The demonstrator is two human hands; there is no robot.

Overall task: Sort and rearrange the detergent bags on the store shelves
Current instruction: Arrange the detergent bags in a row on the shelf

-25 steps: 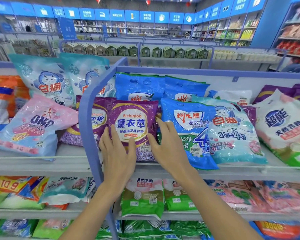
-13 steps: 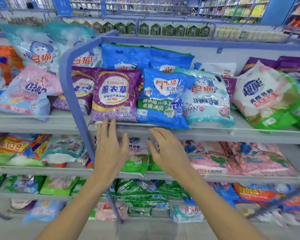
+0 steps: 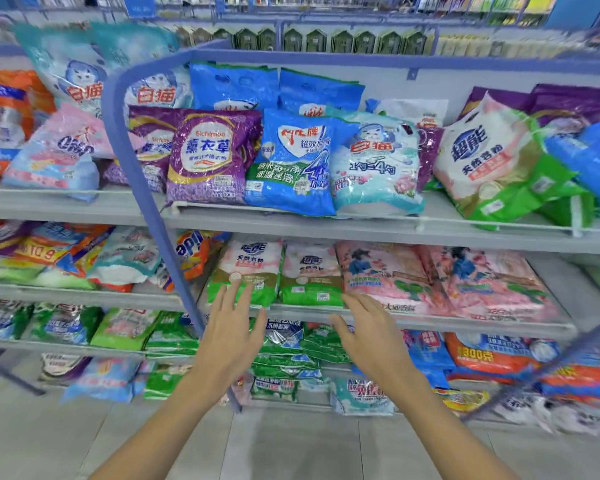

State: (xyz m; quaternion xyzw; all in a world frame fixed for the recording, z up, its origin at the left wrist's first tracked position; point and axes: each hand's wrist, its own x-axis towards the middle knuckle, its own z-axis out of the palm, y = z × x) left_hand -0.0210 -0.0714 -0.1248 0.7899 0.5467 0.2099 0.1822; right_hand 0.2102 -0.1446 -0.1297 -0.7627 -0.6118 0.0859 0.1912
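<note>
A purple lavender detergent bag leans on the top shelf beside a blue bag and a pale teal cat bag. On the shelf below lie two pink-and-green bags and pink floral bags. My left hand hovers with straight, spread fingers just in front of the left pink-and-green bag. My right hand is open too, in front of the middle shelf's edge, holding nothing.
A blue metal upright curves down between two shelf bays, just left of my left hand. More bags fill the left bay and the lower shelves. A white-and-green bag leans at the right. Grey floor tiles lie below.
Both hands have let go of the purple bag on the top shelf and dropped to the middle shelf level. The view has tilted downward.
</note>
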